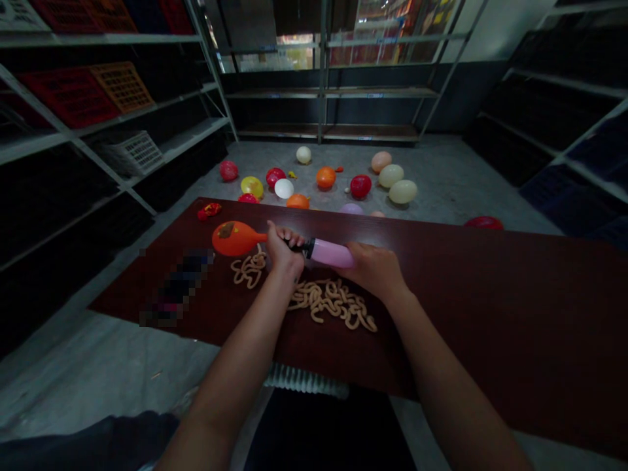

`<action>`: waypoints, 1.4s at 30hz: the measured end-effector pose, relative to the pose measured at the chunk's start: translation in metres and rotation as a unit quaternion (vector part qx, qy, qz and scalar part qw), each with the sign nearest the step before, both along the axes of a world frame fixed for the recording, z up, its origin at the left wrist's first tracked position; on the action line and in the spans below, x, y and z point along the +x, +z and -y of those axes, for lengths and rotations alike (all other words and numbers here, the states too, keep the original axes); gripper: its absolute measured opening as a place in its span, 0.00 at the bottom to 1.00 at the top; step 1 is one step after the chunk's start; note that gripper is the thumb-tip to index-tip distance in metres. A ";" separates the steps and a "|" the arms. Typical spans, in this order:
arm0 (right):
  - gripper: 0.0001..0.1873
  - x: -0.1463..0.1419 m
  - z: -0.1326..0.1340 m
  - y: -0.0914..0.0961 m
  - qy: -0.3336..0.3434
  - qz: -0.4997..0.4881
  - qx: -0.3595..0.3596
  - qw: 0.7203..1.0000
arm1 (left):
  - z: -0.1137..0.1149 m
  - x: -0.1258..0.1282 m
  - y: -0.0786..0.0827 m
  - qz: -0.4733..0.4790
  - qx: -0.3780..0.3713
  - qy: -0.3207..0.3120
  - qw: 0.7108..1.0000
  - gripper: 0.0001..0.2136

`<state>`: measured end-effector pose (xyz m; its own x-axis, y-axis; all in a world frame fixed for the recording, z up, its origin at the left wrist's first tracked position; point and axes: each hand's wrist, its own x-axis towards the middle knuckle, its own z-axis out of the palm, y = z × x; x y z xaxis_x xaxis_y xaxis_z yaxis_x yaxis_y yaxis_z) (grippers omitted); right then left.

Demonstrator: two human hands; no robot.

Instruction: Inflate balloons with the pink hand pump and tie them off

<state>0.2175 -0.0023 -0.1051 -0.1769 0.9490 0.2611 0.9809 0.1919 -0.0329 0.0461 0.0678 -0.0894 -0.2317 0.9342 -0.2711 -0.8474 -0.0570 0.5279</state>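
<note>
An orange balloon [234,239], partly inflated and with a dark and yellow print, points left from the tip of a balloon pump. My left hand [285,251] is closed around the balloon's neck and the black nozzle end of the pump. The pump has a pink barrel [331,253], and my right hand [375,269] is wrapped round its right end. Beneath my hands, a tangle of tan, cord-like curly pieces [336,302] lies on the dark red-brown table [490,314]. A smaller bunch of the same pieces [249,268] sits below the orange balloon.
A crumpled red and yellow item [210,210] lies at the table's far left corner, and a blurred-out dark object [181,288] near its left edge. Several inflated balloons [360,186] rest on the floor beyond. Shelves with crates [122,87] stand left; more racks stand behind and right.
</note>
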 end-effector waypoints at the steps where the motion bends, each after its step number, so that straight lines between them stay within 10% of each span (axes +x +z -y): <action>1: 0.19 -0.001 -0.001 -0.001 0.001 0.001 0.002 1.000 | -0.001 -0.002 0.001 -0.001 0.000 0.002 1.000 0.28; 20: 0.16 0.053 -0.003 0.002 -0.043 0.060 0.115 0.991 | -0.003 -0.050 0.022 0.053 0.054 0.057 0.996 0.22; 42: 0.11 0.002 0.004 -0.006 -0.019 0.035 0.050 0.998 | 0.017 0.019 0.009 0.003 0.056 -0.014 0.998 0.25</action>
<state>0.2195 -0.0059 -0.1111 -0.1631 0.9253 0.3424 0.9866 0.1544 0.0526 0.0647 0.0504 -0.0799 -0.2042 0.9646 -0.1666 -0.8523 -0.0915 0.5149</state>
